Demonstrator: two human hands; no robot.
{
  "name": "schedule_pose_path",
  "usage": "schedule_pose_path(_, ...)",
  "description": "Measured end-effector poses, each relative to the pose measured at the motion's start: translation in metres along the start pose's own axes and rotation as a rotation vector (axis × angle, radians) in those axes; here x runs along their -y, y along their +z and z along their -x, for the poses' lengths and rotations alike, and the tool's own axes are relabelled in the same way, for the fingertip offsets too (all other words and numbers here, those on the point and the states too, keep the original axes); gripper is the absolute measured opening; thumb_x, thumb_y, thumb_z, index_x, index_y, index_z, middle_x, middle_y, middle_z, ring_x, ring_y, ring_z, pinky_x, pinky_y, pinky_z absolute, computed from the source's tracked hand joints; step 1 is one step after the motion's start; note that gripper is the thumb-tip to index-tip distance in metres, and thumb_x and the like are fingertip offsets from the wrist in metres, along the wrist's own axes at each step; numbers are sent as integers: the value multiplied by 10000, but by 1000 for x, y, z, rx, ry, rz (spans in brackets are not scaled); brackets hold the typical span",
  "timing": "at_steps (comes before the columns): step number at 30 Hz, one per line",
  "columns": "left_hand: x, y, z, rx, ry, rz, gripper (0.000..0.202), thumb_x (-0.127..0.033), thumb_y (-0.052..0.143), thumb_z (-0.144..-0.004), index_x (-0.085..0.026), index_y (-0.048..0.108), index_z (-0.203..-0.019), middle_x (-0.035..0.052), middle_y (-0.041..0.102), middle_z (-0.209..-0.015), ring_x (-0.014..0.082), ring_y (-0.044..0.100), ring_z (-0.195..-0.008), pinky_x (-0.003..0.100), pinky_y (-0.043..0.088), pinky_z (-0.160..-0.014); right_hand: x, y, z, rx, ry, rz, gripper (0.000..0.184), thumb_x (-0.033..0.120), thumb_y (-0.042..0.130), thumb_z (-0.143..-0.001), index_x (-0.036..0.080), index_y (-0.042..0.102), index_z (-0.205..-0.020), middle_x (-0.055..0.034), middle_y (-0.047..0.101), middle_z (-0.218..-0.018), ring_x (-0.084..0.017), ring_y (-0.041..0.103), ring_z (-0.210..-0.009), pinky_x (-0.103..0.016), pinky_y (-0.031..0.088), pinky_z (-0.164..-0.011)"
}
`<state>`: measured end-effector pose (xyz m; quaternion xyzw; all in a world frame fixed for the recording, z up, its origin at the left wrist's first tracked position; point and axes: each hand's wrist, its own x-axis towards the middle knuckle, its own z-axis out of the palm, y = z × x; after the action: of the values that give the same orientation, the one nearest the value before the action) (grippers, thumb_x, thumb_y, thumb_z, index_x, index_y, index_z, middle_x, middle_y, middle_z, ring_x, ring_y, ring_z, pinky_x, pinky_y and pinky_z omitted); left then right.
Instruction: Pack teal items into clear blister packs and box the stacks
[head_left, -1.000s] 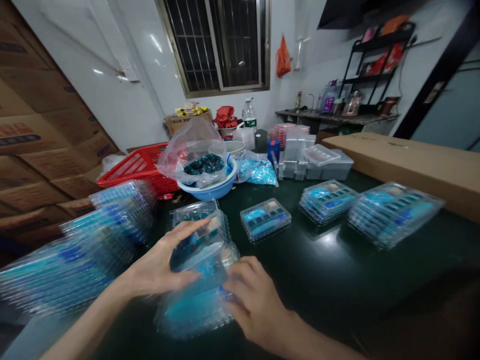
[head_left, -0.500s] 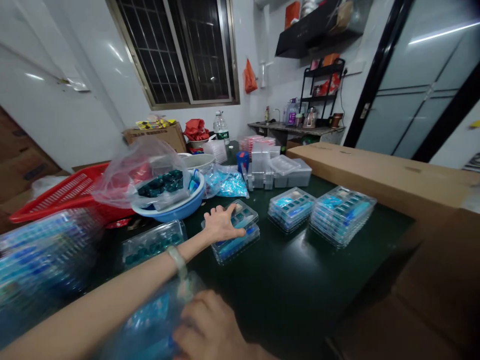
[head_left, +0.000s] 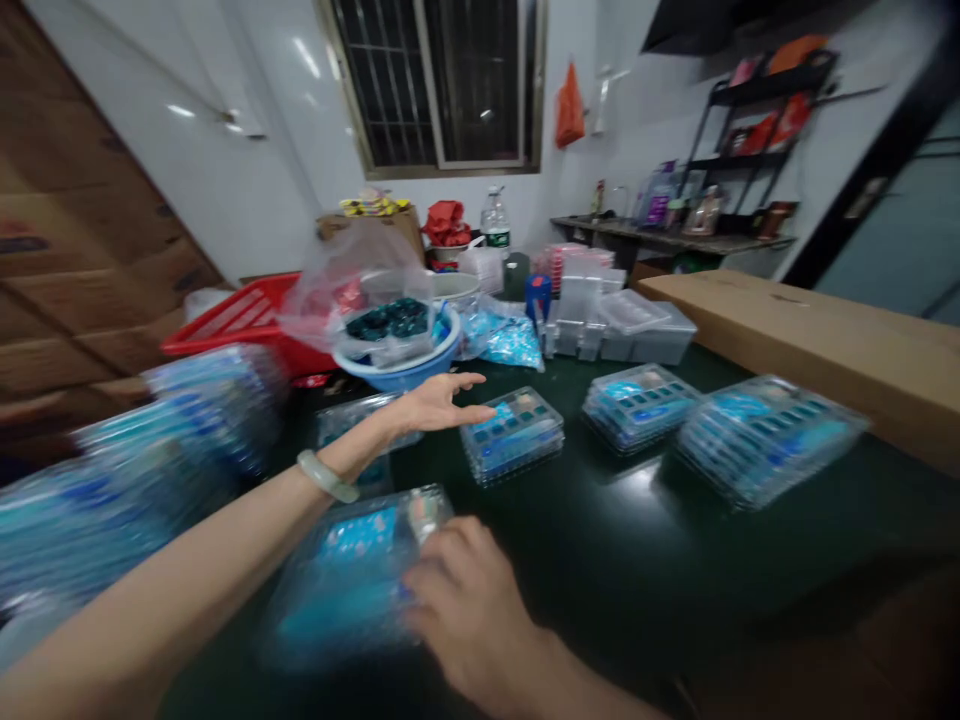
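Observation:
My left hand [head_left: 436, 401] is stretched out over the dark green table [head_left: 600, 540], fingers apart and empty, just left of a small stack of clear blister packs with blue contents [head_left: 512, 433]. A pale bracelet [head_left: 325, 476] is on that wrist. My right hand [head_left: 469, 590] rests near the table's front edge, fingers curled onto the right side of a near stack of blister packs [head_left: 352, 575]. Another single pack [head_left: 352, 425] lies partly hidden behind my left forearm.
Two more pack stacks [head_left: 637, 400] [head_left: 765, 435] sit to the right, a tall blurred pile [head_left: 127, 470] to the left. Behind are a blue bowl with a plastic bag [head_left: 397, 345], a red basket [head_left: 240, 320], clear boxes [head_left: 622, 325] and a long cardboard box [head_left: 810, 335].
My left hand left the near stack, reached to the middle stack, and now hovers open just left of it. My right hand stays on the near stack. The camera view swung about.

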<state>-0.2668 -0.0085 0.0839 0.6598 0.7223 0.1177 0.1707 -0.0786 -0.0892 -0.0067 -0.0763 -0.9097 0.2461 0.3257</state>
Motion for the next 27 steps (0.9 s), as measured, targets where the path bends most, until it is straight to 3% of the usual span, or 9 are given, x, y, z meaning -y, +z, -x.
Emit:
schedule_pose_path(4, 33, -22, 83, 73, -55, 127, 724, -564, 533, -672, -155, 397, -1254, 124, 512, -1198, 232, 510, -1045, 317, 408, -844, -2, -5, -1, 53, 34, -104, 114, 172, 476, -818, 202, 558, -892, -46, 504, -927, -198, 392, -901, -361, 380, -768)
schedule_pose_path(7, 37, -14, 140, 233, 29, 87, 898, -550, 661, -537, -249, 316, -1309, 103, 397, -1317, 294, 396, -1163, 420, 321, -937, -3, -6, -1, 48, 40, -183, 85, 144, 497, -800, 193, 540, -855, -47, 499, -919, -193, 392, -903, -345, 388, -769)
schedule_pose_path(9, 31, -2, 164, 267, 65, -20, 1028, -560, 697, -452, -313, 232, -1335, 100, 334, -1355, 355, 321, -1196, 539, 225, -954, -1, -6, 1, 49, 40, -208, 82, 132, 502, -791, 190, 527, -843, -49, 499, -921, -194, 394, -909, -346, 392, -774)
schedule_pose_path(12, 22, 11, 179, 209, 61, -122, 1065, -579, 679, -435, -326, 185, -1343, 121, 341, -1322, 396, 326, -1157, 619, 195, -904, 2, -8, 0, 65, 41, -203, 100, 115, 511, -780, 192, 519, -843, -51, 505, -938, -200, 394, -930, -350, 398, -780)
schedule_pose_path(19, 13, 3, 186, 31, 74, -149, 928, -469, 675, -468, -304, 308, -1304, 90, 400, -1202, 332, 398, -1047, 482, 264, -905, 7, -28, -13, 64, -2, -223, 241, 205, 571, -765, 216, 518, -1000, -59, 522, -1016, -217, 423, -983, -388, 402, -838)
schedule_pose_path(24, 29, 4, 210, -50, -70, -116, 932, -440, 682, -465, -353, 295, -1308, 68, 368, -1274, 371, 330, -1129, 548, 166, -955, -7, -38, -28, -136, 175, -289, 219, 228, 506, -809, 214, 509, -1028, -64, 535, -1015, -174, 515, -870, -307, 437, -742)
schedule_pose_path(27, 44, 4, 240, -163, -180, -118, 904, -422, 666, -495, -373, 280, -1311, 50, 346, -1325, 378, 296, -1182, 567, 136, -975, -24, -27, -54, -98, 188, -275, 128, 216, 468, -827, 195, 553, -921, -35, 573, -857, -135, 531, -737, -256, 425, -659)
